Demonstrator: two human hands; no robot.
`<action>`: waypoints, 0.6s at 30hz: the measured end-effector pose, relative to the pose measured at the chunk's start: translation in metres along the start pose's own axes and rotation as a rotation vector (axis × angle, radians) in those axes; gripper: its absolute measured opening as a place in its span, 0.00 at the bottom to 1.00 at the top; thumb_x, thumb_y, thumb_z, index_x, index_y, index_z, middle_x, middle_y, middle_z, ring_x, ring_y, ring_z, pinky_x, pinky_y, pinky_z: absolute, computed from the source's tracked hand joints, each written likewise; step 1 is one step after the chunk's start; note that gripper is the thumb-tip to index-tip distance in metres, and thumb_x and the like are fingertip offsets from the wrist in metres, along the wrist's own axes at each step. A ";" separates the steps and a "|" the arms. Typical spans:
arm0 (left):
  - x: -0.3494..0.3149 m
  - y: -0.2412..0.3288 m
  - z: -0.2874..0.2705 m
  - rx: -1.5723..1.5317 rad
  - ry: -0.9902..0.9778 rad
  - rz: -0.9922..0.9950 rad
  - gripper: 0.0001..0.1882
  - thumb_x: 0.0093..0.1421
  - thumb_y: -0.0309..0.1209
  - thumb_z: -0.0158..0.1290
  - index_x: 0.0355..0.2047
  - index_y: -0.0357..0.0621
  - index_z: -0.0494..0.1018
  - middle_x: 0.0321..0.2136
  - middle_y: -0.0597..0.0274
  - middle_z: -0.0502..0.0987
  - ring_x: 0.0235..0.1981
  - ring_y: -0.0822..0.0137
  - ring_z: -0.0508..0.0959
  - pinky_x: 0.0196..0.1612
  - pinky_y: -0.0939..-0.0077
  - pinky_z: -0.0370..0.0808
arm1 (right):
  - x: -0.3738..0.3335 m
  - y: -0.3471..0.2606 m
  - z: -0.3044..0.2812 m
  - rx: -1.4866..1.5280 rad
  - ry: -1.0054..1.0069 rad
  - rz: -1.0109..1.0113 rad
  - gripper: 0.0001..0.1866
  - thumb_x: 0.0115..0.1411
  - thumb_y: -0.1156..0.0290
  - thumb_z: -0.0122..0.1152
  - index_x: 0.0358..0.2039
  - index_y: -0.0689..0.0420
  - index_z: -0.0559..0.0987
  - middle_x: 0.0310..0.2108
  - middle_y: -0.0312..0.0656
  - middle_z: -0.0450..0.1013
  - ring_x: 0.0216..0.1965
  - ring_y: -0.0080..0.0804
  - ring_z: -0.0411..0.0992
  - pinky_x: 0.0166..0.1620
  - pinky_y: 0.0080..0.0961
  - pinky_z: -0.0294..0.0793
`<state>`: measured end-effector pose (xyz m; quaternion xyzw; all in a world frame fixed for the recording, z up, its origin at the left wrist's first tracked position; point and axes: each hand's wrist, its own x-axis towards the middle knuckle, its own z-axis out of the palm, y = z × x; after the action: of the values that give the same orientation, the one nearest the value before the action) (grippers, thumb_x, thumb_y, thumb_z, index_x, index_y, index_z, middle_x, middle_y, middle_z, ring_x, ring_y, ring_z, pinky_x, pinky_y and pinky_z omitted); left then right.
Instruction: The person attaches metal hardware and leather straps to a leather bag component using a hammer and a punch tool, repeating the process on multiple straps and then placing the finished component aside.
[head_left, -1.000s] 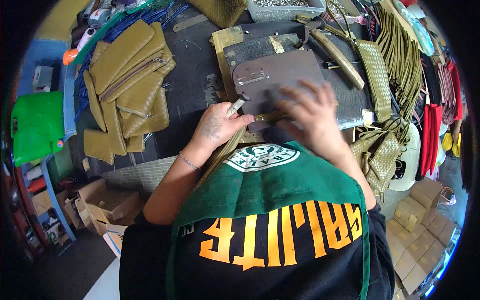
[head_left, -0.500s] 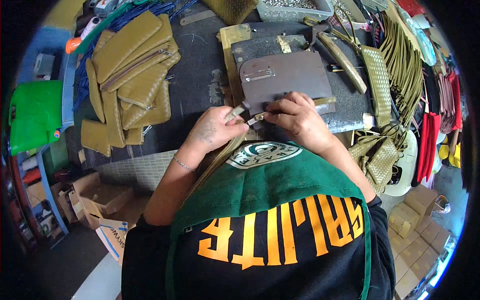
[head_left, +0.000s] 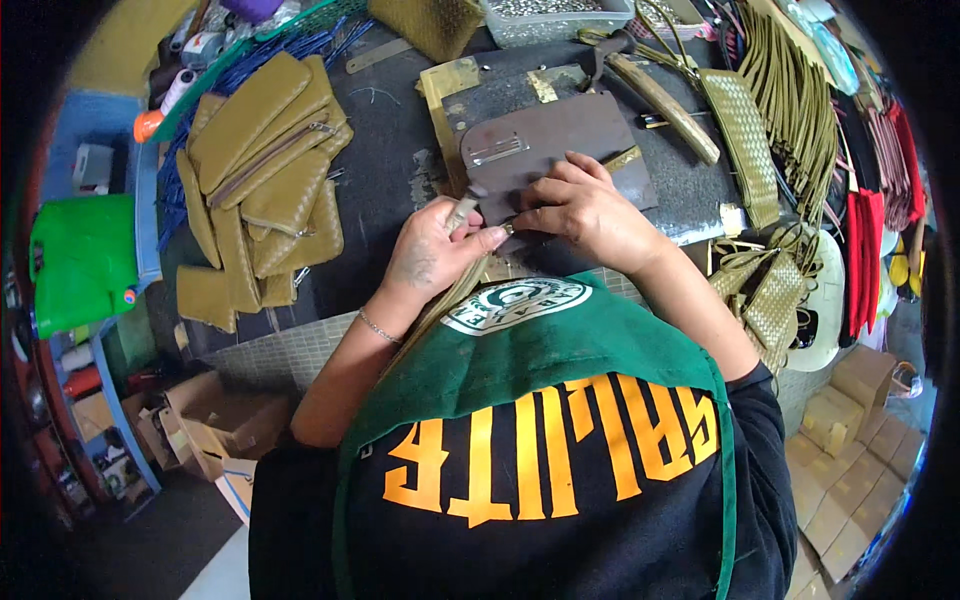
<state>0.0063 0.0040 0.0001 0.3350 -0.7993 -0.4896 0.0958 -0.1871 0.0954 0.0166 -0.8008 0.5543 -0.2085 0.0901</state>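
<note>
We see both hands close together over the near edge of the dark tabletop [head_left: 390, 130]. The left hand [head_left: 430, 245] comes up from the lower left, its fingers curled and its thumb stretched rightward; its grip is clenched around an olive strap [head_left: 460, 292] and a pale shaft [head_left: 461, 213] with a dark tip, which slants up out of the fist. The right hand [head_left: 588, 215] reaches in from the lower right, wrist bent, knuckles raised and fingers folded inward; its grip pinches the same strap beside a small, shiny metal fitting [head_left: 508, 228] near the left thumb. The strap is narrow and flexible, trailing down over the green cloth apron [head_left: 545, 355] at one end and showing beyond the right fingers at the other. Behind the hands we find a smooth, flat brown panel [head_left: 570, 130] with a rounded corner, slim metal pieces [head_left: 497, 150] lying on it. Past it rests a hammer [head_left: 665, 110] with a pale wooden handle. To the left, olive pouches [head_left: 265, 135] with a woven texture lie in an overlapping heap, a zip running along one. To the right we see a checkered woven panel [head_left: 742, 150], a fan of thin olive strips [head_left: 795, 95], and, farther back, a translucent plastic tub [head_left: 560, 33] of small glinting metal bits.
</note>
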 end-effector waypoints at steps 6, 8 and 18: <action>0.002 0.018 0.008 0.002 0.083 0.332 0.09 0.42 0.22 0.57 0.21 0.33 0.67 0.17 0.68 0.66 0.14 0.80 0.62 0.17 0.84 0.60 | -0.002 0.002 0.003 0.024 0.060 0.017 0.10 0.43 0.70 0.52 0.28 0.46 0.78 0.31 0.30 0.68 0.40 0.30 0.64 0.53 0.40 0.55; 0.003 0.021 0.004 0.049 0.078 0.337 0.08 0.42 0.21 0.57 0.21 0.34 0.68 0.16 0.67 0.66 0.14 0.79 0.62 0.17 0.84 0.60 | -0.001 0.004 0.002 0.021 0.061 0.010 0.10 0.43 0.70 0.52 0.28 0.46 0.78 0.30 0.30 0.68 0.39 0.29 0.64 0.53 0.39 0.55; 0.003 0.012 0.005 0.100 0.088 0.371 0.07 0.40 0.19 0.56 0.17 0.36 0.67 0.16 0.63 0.67 0.15 0.75 0.65 0.18 0.81 0.61 | -0.001 0.003 0.001 0.045 0.087 -0.046 0.08 0.41 0.69 0.57 0.25 0.48 0.77 0.27 0.30 0.68 0.35 0.29 0.65 0.50 0.35 0.58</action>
<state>-0.0036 0.0090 0.0073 0.2074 -0.8656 -0.4082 0.2025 -0.1895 0.0947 0.0139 -0.8014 0.5341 -0.2575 0.0791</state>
